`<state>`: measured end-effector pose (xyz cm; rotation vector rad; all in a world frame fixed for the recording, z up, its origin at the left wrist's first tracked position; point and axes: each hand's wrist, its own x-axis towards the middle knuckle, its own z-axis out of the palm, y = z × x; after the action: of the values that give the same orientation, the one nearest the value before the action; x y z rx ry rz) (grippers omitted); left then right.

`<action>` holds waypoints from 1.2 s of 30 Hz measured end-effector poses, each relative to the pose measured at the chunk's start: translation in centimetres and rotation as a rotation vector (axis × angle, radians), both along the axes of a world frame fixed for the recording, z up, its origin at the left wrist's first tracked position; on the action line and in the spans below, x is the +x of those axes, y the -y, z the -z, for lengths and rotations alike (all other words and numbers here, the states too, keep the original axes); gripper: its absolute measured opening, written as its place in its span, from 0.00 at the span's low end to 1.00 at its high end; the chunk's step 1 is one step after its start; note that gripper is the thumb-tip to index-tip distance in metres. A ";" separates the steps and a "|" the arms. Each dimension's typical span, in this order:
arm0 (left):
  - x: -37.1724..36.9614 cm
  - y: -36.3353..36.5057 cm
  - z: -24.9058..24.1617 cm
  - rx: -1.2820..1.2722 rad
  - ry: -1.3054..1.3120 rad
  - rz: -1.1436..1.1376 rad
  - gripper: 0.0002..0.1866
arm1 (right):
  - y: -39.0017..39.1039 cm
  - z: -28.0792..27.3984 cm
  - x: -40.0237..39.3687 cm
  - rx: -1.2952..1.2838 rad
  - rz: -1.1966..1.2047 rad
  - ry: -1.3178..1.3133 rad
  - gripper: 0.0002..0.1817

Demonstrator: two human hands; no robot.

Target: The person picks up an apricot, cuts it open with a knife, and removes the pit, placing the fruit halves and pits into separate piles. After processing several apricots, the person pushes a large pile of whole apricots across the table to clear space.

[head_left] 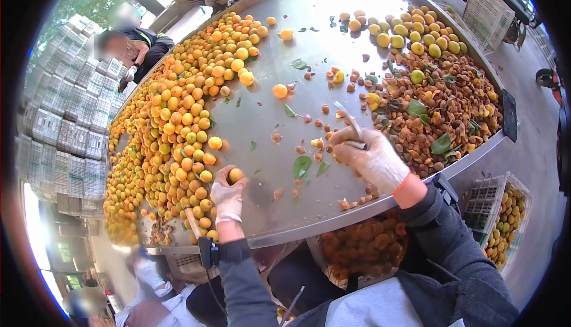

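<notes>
Setting: big round steel table (279, 119) in a sorting yard, stacks of grey crates (65, 113) off to your left; looks like a pitting station to me

Fruit pile: heap of whole orange apricots (178, 113) runs down the left side of the table, right up against your left hand (227, 199)

Left hand: gloved, fingers curled round one apricot (236, 175) at the edge of that heap; closed on it, fruit poking out the top

Right hand: your right hand (372, 157) is gloved too, fist mostly closed on a small knife (352, 126), blade pointing up and away from you; resting on bare steel, well apart from the fruit you hold

Pits and scraps: brown heap of stones (446, 113) mixed with leaves on the right, just past the knife; a few loose stones scattered near your right hand

Bin below: crate of split halves (363, 247) under the table rim between your arms; another basket of whole fruit (505, 214) at far right

Other people: one person (140, 44) leaning on the far left rim; not your hands

Step, I'd say: you've just picked the next fruit, cut not started yet

Next move: probably bring fruit and blade together over the bare steel; needs the seam turned toward the edge and your left fingers kept behind the blade
</notes>
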<state>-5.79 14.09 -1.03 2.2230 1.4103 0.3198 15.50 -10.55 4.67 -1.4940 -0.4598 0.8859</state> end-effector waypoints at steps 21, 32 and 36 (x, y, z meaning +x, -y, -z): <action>5.0 11.7 0.3 -1.282 1.473 0.177 0.25 | -0.2 1.5 -3.6 -0.078 -0.334 0.531 0.10; 5.2 13.3 -1.2 -1.143 1.343 0.160 0.19 | -0.6 1.2 -4.1 -0.158 -0.383 0.636 0.10; 5.3 14.5 -3.8 -0.819 0.975 0.134 0.22 | -0.5 1.5 -3.8 -0.175 -0.411 0.718 0.09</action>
<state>-0.44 -0.44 2.77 1.1784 0.6506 0.5501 11.72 -10.05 3.19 -1.9039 -1.2757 0.6850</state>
